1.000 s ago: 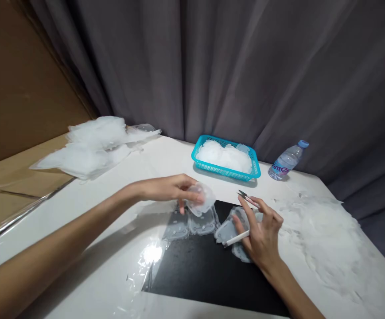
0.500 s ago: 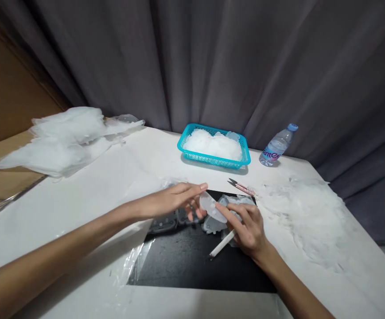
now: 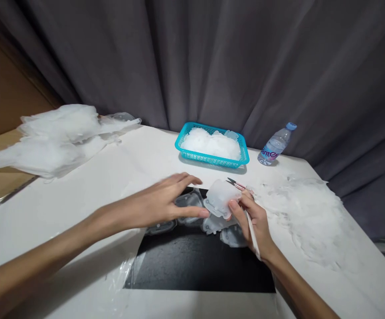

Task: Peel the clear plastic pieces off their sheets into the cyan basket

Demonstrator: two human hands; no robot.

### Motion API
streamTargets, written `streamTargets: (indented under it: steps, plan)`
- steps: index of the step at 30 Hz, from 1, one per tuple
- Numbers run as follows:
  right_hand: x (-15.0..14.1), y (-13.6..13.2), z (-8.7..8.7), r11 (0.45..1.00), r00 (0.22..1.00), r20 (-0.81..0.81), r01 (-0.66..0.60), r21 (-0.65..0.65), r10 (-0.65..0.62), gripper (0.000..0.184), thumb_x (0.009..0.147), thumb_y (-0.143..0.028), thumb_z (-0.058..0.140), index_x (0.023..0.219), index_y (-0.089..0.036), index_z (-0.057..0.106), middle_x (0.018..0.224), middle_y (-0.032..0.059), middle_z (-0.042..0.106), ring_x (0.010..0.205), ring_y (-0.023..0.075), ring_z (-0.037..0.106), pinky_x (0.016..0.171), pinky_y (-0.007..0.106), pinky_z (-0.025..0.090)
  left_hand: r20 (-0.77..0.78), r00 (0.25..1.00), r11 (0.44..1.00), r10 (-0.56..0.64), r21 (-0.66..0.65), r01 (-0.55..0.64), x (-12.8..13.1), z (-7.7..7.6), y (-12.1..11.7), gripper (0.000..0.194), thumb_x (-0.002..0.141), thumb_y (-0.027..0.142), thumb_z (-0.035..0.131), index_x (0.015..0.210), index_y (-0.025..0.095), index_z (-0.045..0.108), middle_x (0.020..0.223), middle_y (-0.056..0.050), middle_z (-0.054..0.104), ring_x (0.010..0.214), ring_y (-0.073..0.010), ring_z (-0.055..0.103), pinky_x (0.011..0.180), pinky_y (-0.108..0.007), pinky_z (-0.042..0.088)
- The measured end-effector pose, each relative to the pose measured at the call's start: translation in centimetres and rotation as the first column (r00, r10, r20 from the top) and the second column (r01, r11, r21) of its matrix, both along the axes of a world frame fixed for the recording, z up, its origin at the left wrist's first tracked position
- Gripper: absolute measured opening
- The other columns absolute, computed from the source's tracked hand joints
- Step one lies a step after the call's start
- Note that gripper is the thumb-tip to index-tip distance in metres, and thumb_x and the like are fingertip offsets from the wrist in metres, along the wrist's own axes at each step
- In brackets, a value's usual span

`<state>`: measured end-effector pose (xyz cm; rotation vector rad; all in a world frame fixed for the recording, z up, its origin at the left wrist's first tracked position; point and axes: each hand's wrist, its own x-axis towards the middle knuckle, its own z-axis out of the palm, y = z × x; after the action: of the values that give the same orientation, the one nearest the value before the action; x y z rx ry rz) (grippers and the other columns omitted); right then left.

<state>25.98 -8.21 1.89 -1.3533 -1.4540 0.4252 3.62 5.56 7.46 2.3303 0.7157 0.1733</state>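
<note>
My right hand (image 3: 254,219) pinches a thin, translucent white plastic piece (image 3: 221,197) with small dots along its lower edge. A slim white pen-like stick (image 3: 252,235) is also tucked in that hand, pointing down. My left hand (image 3: 170,199) is open, thumb and fingers apart, just left of the piece and not touching it. Beneath the hands, several similar translucent pieces (image 3: 234,237) lie on a black mat (image 3: 199,270); others (image 3: 188,201) are partly hidden by my left hand.
A turquoise basket (image 3: 212,160) of white pieces stands at the back. Right of it is a water bottle (image 3: 276,146). Small thread snips (image 3: 237,183) lie behind my right hand. White piles are at right (image 3: 315,217) and far left (image 3: 52,141). A grey curtain (image 3: 212,62) hangs behind.
The plastic piece has turned its broad face toward me, and my left hand has come off it and spread. The white stick has swung from pointing down-left to down-right.
</note>
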Motion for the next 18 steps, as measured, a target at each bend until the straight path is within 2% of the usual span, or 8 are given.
streamTargets:
  steps: [3, 5, 7, 9, 12, 13, 15, 18]
  plan:
    - [-0.1, -0.1, -0.1, 1.000, 1.000, 0.007, -0.010, 0.027, 0.009, 0.032, 0.104, -0.028, 0.058, 0.072, -0.021, 0.064, 0.081, 0.0007, 0.053, 0.083, 0.0173, 0.058, 0.076, 0.030, 0.048, 0.258, 0.964, 0.935, 0.068, -0.354, 0.029, 1.8, -0.1, -1.8, 0.056, 0.092, 0.058, 0.070, 0.135, 0.025, 0.057, 0.111, -0.006, 0.071, 0.098, -0.0231, 0.069, 0.086, -0.034, 0.055]
    - [-0.2, -0.2, -0.3, 0.999, 0.999, 0.033, 0.000, 0.044, -0.001, 0.031, 0.102, -0.028, 0.061, 0.072, -0.021, 0.064, 0.082, 0.0007, 0.052, 0.081, 0.0168, 0.058, 0.073, 0.030, 0.049, 0.341, 0.927, 0.905, 0.158, -0.425, 0.002, 2.5, -0.6, -2.7, 0.054, 0.093, 0.052, 0.072, 0.136, 0.023, 0.056, 0.087, 0.001, 0.068, 0.079, -0.0174, 0.067, 0.074, -0.029, 0.053]
    - [-0.4, -0.4, -0.4, 0.999, 0.998, 0.059, 0.007, 0.050, -0.010, 0.029, 0.102, -0.029, 0.061, 0.074, -0.021, 0.064, 0.081, 0.0004, 0.051, 0.077, 0.0160, 0.056, 0.070, 0.029, 0.049, 0.380, 0.908, 0.918, 0.176, -0.397, -0.012, 2.8, -0.9, -3.1, 0.046, 0.094, 0.049, 0.072, 0.131, 0.023, 0.061, 0.080, 0.003, 0.066, 0.074, -0.0148, 0.063, 0.070, -0.026, 0.050]
    - [-0.5, -0.5, -0.3, 0.996, 0.995, 0.088, 0.031, 0.083, -0.039, 0.026, 0.101, -0.028, 0.062, 0.077, -0.021, 0.063, 0.080, 0.0001, 0.051, 0.075, 0.0163, 0.054, 0.069, 0.030, 0.049, 0.411, 0.900, 0.948, 0.145, -0.319, -0.007, 2.7, -0.9, -3.2, 0.032, 0.095, 0.046, 0.071, 0.118, 0.024, 0.069, 0.088, 0.002, 0.069, 0.078, -0.0134, 0.063, 0.071, -0.024, 0.049]
    - [-0.7, -0.6, 0.0, 0.984, 0.981, 0.160, 0.085, 0.158, -0.110, 0.010, 0.101, -0.023, 0.061, 0.092, -0.024, 0.066, 0.087, 0.0019, 0.061, 0.088, 0.0200, 0.057, 0.079, 0.034, 0.050, 0.450, 0.886, 0.980, 0.111, -0.196, -0.023, 2.2, -0.9, -3.0, 0.019, 0.098, 0.042, 0.069, 0.102, 0.024, 0.073, 0.095, 0.003, 0.071, 0.078, -0.0111, 0.062, 0.072, -0.021, 0.048]
    - [-0.8, -0.6, 0.1, 0.980, 0.974, 0.182, 0.099, 0.174, -0.131, 0.007, 0.100, -0.022, 0.060, 0.102, -0.025, 0.067, 0.094, 0.0033, 0.065, 0.095, 0.0217, 0.058, 0.082, 0.036, 0.049, 0.449, 0.888, 0.985, 0.100, -0.169, -0.025, 2.1, -0.8, -3.0, 0.018, 0.099, 0.042, 0.068, 0.101, 0.024, 0.072, 0.094, 0.004, 0.071, 0.077, -0.0106, 0.062, 0.072, -0.020, 0.048]
    - [-1.0, -0.7, 0.3, 0.974, 0.965, 0.209, 0.116, 0.193, -0.157, 0.021, 0.100, -0.022, 0.060, 0.120, -0.027, 0.066, 0.109, 0.0060, 0.068, 0.108, 0.0246, 0.058, 0.083, 0.037, 0.049, 0.422, 0.903, 0.989, 0.075, -0.145, -0.015, 2.0, -0.8, -3.0, 0.018, 0.098, 0.042, 0.069, 0.102, 0.025, 0.071, 0.092, 0.005, 0.071, 0.077, -0.0107, 0.064, 0.072, -0.019, 0.048]
    - [-1.2, -0.7, 0.5, 0.967, 0.970, 0.192, 0.104, 0.233, -0.150, 0.022, 0.099, -0.021, 0.063, 0.120, -0.029, 0.068, 0.108, 0.0047, 0.070, 0.107, 0.0240, 0.060, 0.086, 0.039, 0.049, 0.351, 0.934, 0.987, 0.066, -0.162, -0.009, 1.9, -0.8, -3.3, 0.023, 0.101, 0.044, 0.065, 0.112, 0.025, 0.068, 0.094, 0.004, 0.073, 0.081, -0.0126, 0.067, 0.070, -0.019, 0.048]
